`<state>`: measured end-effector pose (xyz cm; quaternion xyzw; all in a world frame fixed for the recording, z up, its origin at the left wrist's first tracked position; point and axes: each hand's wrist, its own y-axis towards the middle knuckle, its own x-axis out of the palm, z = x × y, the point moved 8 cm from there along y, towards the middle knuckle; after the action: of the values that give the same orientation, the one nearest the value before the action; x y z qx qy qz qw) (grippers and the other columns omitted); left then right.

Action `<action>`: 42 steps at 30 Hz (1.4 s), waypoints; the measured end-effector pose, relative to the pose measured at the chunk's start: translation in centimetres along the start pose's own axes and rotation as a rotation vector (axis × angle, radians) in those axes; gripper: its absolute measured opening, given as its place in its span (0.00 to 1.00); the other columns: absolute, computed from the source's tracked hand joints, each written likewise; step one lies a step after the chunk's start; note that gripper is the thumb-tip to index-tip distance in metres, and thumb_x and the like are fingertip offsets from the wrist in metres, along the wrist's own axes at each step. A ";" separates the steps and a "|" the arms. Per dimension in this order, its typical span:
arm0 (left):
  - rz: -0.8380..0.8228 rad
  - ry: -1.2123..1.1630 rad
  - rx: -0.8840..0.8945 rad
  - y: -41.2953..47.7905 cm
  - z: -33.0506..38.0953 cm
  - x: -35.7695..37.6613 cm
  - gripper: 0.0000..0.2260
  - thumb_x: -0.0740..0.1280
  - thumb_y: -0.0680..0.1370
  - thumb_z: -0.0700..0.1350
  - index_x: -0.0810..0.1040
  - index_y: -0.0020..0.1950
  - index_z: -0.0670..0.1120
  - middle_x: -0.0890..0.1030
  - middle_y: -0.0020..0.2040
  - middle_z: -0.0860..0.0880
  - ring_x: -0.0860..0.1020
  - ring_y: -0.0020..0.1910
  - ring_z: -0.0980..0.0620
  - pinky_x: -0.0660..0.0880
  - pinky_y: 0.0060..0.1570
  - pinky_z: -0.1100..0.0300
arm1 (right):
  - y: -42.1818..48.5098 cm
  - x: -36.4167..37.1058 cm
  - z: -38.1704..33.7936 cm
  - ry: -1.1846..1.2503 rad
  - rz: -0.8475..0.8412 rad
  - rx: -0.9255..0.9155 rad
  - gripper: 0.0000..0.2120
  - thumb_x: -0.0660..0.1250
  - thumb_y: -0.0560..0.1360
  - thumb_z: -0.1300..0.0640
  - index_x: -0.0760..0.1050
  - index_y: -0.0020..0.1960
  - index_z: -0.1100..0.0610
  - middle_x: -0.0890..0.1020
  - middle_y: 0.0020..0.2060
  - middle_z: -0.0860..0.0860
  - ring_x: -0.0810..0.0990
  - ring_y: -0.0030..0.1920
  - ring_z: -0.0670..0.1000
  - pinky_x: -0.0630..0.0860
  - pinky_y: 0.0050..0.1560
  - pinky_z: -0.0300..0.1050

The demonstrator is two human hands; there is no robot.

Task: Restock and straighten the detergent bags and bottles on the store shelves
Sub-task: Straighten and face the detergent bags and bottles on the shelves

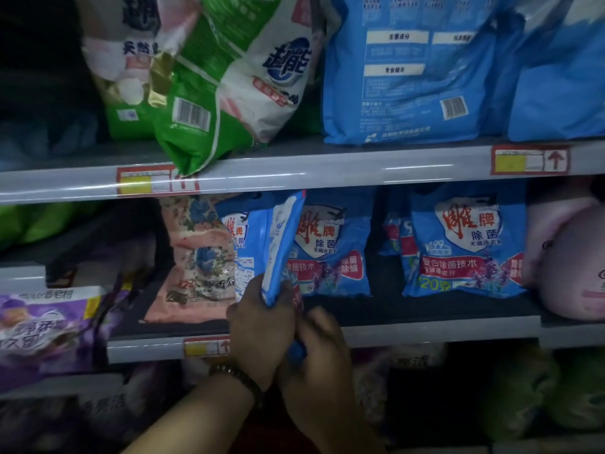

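Upper shelf [327,165]: a green-and-white detergent bag [222,93] leans forward with its lower corner hanging over the shelf lip and covering part of a price tag [154,183]; a nudge from below could likely tip it off.
Big blue bags [409,77]: back panels face out, tops cut off by the frame; they lean but look settled.
Middle shelf [425,317]: blue antibacterial powder bags [465,244] stand facing front, with a gap between the two groups.
Pink floral bag [196,257]: slumps just beside the held bag; pushing the new bag in could knock it further left.
Held blue bag [281,244]: edge-on, upright, its bottom at the front lip of the middle shelf. Soft and floppy by the look, so it may fold or slide out forward.
Left hand [258,326]: fingers closed round the bag's lower edge; a watch on the wrist.
Right hand [320,348]: curled against the bag's bottom corner, seemingly pinching it; the fingertips are hidden.
Hard to read: the lowest shelf and the left edge are dark and blurred; a pink rounded item at the right [569,257] is cut off.
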<state>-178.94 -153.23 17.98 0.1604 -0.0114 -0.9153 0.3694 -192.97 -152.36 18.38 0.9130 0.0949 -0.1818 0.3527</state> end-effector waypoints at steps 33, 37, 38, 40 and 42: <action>-0.257 0.008 -0.261 -3.3 -4.8 -4.2 0.33 0.78 0.65 0.73 0.81 0.62 0.56 0.88 0.55 0.54 0.87 0.55 0.49 0.82 0.61 0.45 | -5.0 0.0 11.2 1.257 0.032 0.951 0.32 0.79 0.71 0.53 0.77 0.73 0.56 0.83 0.66 0.62 0.82 0.65 0.67 0.73 0.70 0.73; -0.302 -0.117 -0.166 -3.0 -5.0 -1.6 0.32 0.84 0.64 0.33 0.77 0.64 0.45 0.89 0.51 0.52 0.88 0.49 0.52 0.84 0.45 0.61 | -3.5 -1.0 11.8 1.252 0.183 0.884 0.30 0.79 0.71 0.55 0.78 0.71 0.56 0.83 0.65 0.63 0.83 0.64 0.68 0.76 0.66 0.73; -0.303 -0.144 -0.126 -2.2 -4.5 -1.0 0.33 0.84 0.63 0.31 0.77 0.64 0.45 0.89 0.52 0.50 0.88 0.51 0.49 0.84 0.44 0.62 | -3.0 -1.3 12.1 1.235 0.219 0.860 0.28 0.79 0.72 0.55 0.79 0.70 0.57 0.83 0.65 0.64 0.82 0.64 0.69 0.75 0.66 0.76; -0.296 -0.194 -0.059 -0.2 -3.3 -0.1 0.35 0.85 0.62 0.31 0.77 0.66 0.44 0.89 0.54 0.46 0.87 0.54 0.43 0.85 0.47 0.57 | -1.9 -2.0 12.9 1.180 0.306 0.855 0.24 0.79 0.72 0.54 0.81 0.67 0.57 0.85 0.62 0.63 0.84 0.61 0.69 0.75 0.64 0.78; -0.276 -0.195 0.025 2.8 -1.9 0.8 0.32 0.84 0.64 0.31 0.78 0.65 0.43 0.89 0.52 0.48 0.88 0.52 0.46 0.86 0.52 0.51 | -0.4 -3.0 13.1 1.091 0.327 0.852 0.26 0.79 0.72 0.51 0.80 0.68 0.55 0.86 0.61 0.59 0.86 0.59 0.66 0.77 0.63 0.75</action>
<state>-177.06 -155.62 16.28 0.0754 -0.0364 -0.9683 0.2352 -199.28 -161.14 10.34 0.9349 0.0405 0.3350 -0.1098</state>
